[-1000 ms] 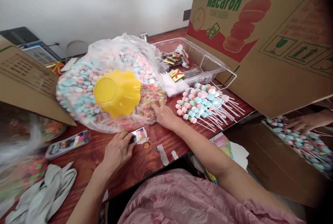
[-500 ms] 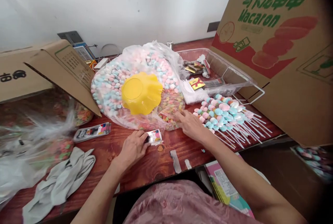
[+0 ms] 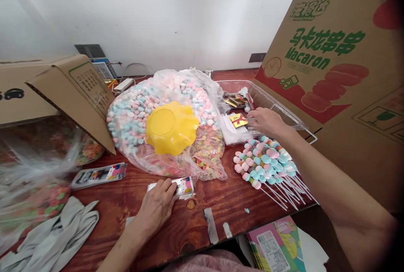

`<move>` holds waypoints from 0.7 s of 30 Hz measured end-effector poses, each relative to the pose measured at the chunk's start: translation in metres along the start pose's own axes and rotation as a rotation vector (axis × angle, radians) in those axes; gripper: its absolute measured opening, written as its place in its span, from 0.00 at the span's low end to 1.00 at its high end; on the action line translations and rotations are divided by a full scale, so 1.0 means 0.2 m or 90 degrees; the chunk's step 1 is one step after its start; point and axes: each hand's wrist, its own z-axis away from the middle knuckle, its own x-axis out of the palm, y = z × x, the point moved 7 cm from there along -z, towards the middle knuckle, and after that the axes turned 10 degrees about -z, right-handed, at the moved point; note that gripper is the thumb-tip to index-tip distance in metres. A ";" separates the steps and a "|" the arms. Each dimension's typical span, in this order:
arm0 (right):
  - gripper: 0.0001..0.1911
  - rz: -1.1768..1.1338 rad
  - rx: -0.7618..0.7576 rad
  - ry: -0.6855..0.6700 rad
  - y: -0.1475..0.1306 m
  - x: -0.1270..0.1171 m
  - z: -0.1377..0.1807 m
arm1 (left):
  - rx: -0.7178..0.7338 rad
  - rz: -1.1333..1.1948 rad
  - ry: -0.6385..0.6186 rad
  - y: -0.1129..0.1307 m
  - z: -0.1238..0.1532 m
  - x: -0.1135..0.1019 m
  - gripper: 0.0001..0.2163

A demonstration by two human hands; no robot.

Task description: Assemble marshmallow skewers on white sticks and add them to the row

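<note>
My left hand [image 3: 160,202] lies on a small stack of printed plastic packets [image 3: 186,185] at the table's front, fingers curled over it and pressing it down. Over the clear plastic tray [image 3: 277,105], my right hand [image 3: 268,121] reaches in, fingers bent together beside a yellow printed packet [image 3: 238,120] and white sticks [image 3: 231,131]. What those fingers hold, if anything, is hidden. Between the hands, a large clear bag [image 3: 129,116] of pink, white and blue candies and coloured rings bears an upturned yellow wavy-edged bowl [image 3: 172,126].
Candy skewers [image 3: 265,160] on white sticks lie piled at the right. A tall Macaron carton [image 3: 331,108] stands behind them. Left are an open carton [image 3: 72,91], a bagged candy heap [image 3: 41,196], a grey cloth [image 3: 59,234] and another packet stack [image 3: 99,175].
My right hand has moved from the candy bag's front edge, rightward and away from me, into the tray. My left hand stays on the packet stack. The view has tilted up slightly.
</note>
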 end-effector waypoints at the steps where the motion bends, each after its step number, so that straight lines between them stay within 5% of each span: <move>1: 0.17 0.011 0.025 -0.021 0.06 0.01 -0.07 | 0.001 0.002 0.009 0.00 0.00 0.00 0.10; 6: 0.16 0.029 0.069 -0.127 0.22 0.16 -0.32 | 0.007 -0.007 0.072 0.00 0.02 0.05 0.12; 13: 0.20 0.004 0.050 -0.129 0.11 0.35 -0.49 | 0.006 -0.006 0.190 -0.01 0.05 0.09 0.13; 21: 0.18 -0.129 0.031 0.014 0.10 0.22 -0.45 | 0.013 -0.027 0.228 -0.01 0.05 0.10 0.14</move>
